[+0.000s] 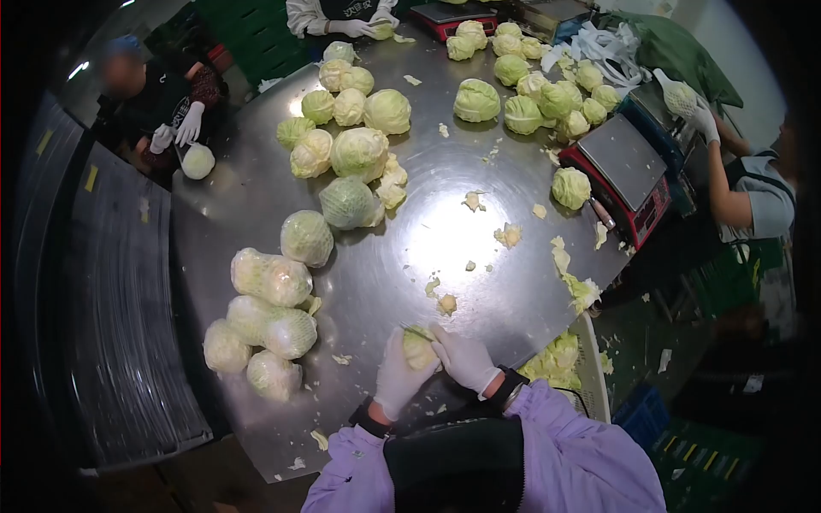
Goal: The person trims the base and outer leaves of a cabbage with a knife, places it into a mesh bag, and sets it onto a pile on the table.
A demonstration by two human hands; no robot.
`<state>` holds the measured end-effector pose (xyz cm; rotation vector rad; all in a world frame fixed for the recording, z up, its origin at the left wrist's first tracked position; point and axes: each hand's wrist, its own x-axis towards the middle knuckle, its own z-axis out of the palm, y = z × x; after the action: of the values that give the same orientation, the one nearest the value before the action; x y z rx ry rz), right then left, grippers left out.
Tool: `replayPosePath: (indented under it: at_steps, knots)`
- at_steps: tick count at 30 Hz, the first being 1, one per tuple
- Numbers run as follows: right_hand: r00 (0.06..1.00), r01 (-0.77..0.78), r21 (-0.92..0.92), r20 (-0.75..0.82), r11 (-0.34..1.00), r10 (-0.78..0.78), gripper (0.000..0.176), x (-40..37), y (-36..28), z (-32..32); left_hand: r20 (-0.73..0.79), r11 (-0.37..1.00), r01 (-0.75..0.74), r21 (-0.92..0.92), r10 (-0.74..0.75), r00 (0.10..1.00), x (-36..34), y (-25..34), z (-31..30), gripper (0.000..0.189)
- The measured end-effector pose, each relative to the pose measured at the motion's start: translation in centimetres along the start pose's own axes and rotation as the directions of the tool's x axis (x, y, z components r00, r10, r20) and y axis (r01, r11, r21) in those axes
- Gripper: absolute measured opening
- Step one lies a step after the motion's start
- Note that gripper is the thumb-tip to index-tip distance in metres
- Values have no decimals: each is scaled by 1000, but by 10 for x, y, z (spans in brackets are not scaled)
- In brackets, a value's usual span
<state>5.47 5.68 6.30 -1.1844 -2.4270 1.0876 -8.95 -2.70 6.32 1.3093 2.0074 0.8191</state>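
At the table's near edge, a small pale green cabbage (418, 349) is held close in front of me. My left hand (399, 376), in a white glove, wraps its near left side. From the right, my gloved right hand (466, 357) reaches over the cabbage with curled fingers. A thin, blade-like strip (417, 333) runs across the top of the cabbage by those fingers; I cannot make out whether it is a knife or a leaf edge. A cut-off stem piece (446, 303) lies just beyond my hands.
Net-wrapped cabbages (272, 278) lie on the left of the metal table (368, 291); unwrapped ones (476, 101) sit at the back. A red scale (620, 171) stands right, a knife handle (602, 213) beside it. A white crate (592, 368) holds leaves. Co-workers stand around the table.
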Motion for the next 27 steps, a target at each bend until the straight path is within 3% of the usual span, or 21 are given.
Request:
replayPosePath:
  at_steps: [5,10,13,15,17,18,19,21,22,23,25,27]
  knots:
    - [997,51,-30,-50,998,-52,26,10,14,1,63,995,63,-80,-58,996,2,13,-7,93]
    - [998,-45,-32,-47,998,43,25,32,43,5,66,984,-177,-14,177,982,-11,-8,-8,95]
    - [985,-173,11,12,985,173,27,49,75,24,139,977,-173,-125,190,972,-22,-13,-20,97]
    - [989,-144,-31,26,989,145,27,46,69,24,98,972,-155,-175,174,980,-26,-16,-21,97]
    - [992,4,270,-121,963,30,33,36,59,23,68,966,-123,-228,142,988,-34,-20,-16,96]
    - [980,-197,439,65,877,188,46,27,38,7,9,970,-102,-222,106,994,-35,-21,-11,96]
    - [981,-193,437,65,879,183,46,21,29,1,-48,972,-83,-220,74,996,-34,-21,-8,96]
    - [944,-240,311,294,919,148,59,3,21,1,-61,975,-97,-202,87,994,-34,-16,-5,95]
    - [997,14,149,72,989,-25,50,-4,22,14,-67,977,-109,-181,98,993,-34,-14,-4,94]
    - [997,13,146,72,989,-23,50,-6,31,17,-66,977,-110,-184,99,993,-32,-13,-4,94]
    - [944,-251,534,320,807,82,42,-9,27,4,-35,951,-64,-303,56,998,-28,-16,-9,92]
    - [947,-248,600,315,761,60,40,-10,43,21,26,914,-48,-402,64,998,-23,-40,-13,92]
